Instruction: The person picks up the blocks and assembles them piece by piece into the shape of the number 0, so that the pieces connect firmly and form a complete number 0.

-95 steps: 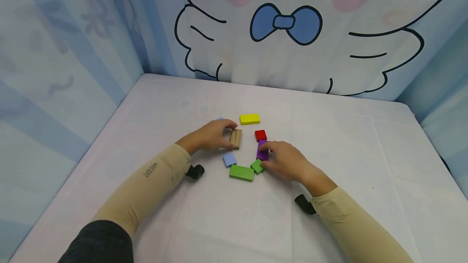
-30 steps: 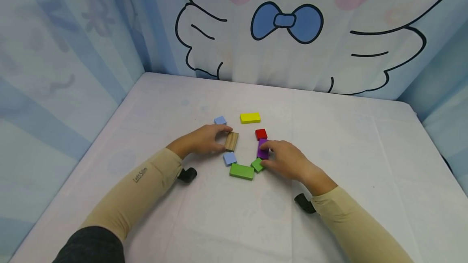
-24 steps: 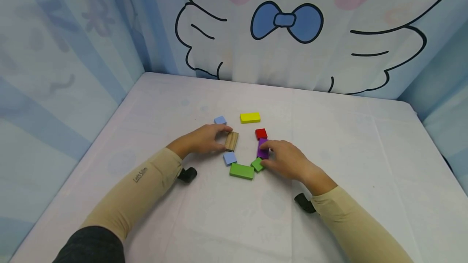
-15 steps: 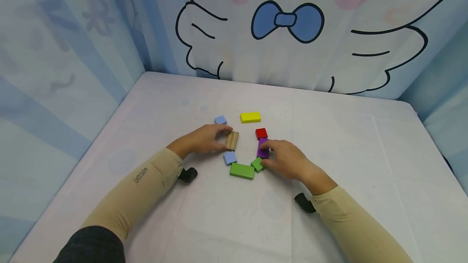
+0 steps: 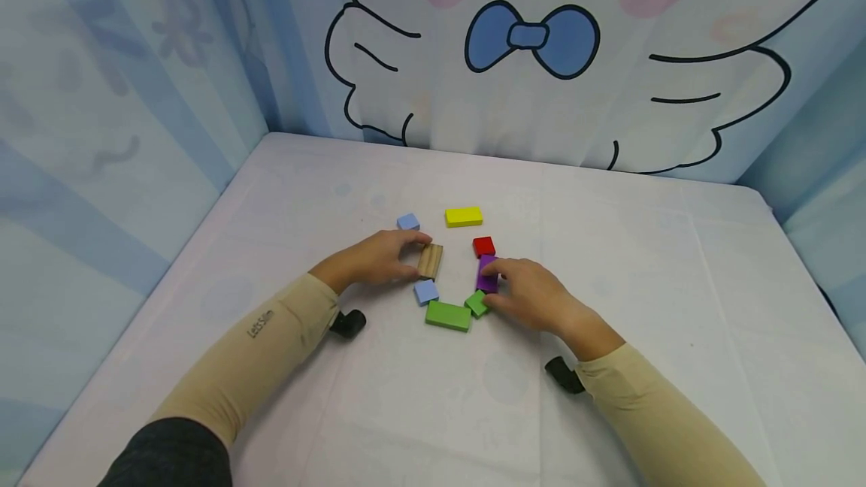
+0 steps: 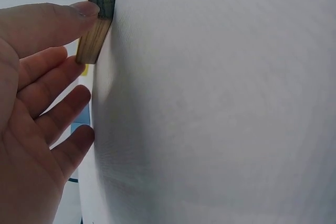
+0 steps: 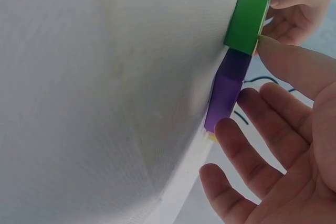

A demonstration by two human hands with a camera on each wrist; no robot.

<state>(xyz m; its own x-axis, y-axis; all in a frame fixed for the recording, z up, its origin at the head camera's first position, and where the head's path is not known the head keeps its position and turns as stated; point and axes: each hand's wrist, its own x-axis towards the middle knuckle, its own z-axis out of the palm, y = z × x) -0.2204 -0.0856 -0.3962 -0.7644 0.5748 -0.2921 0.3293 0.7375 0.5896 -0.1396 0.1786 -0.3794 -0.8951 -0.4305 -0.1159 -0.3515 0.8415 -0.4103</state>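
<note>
A striped wooden block [image 5: 430, 261] lies in the left part of a rough ring of coloured blocks. My left hand [image 5: 379, 256] holds it by its ends, thumb at the near end and index finger at the far end. Just in front of it sits a light blue block [image 5: 426, 292]. Opposite, my right hand [image 5: 534, 295] rests its fingertips on the purple block [image 5: 487, 273]. Its thumb touches the small green block [image 5: 476, 303], while the other fingers are loosely spread in the right wrist view.
A long green block [image 5: 448, 316] forms the near side of the ring. Beyond the purple block lies a red block [image 5: 483, 246]. Farther back are a yellow block [image 5: 463, 217] and a second light blue block [image 5: 408, 222]. All lie on a white-covered table [image 5: 643, 261] with curtains around it.
Compared with the earliest frame, my left hand and the wooden block have shifted left and slightly nearer, with the block more slanted. The rear light blue block is uncovered. My right hand stays put.
</note>
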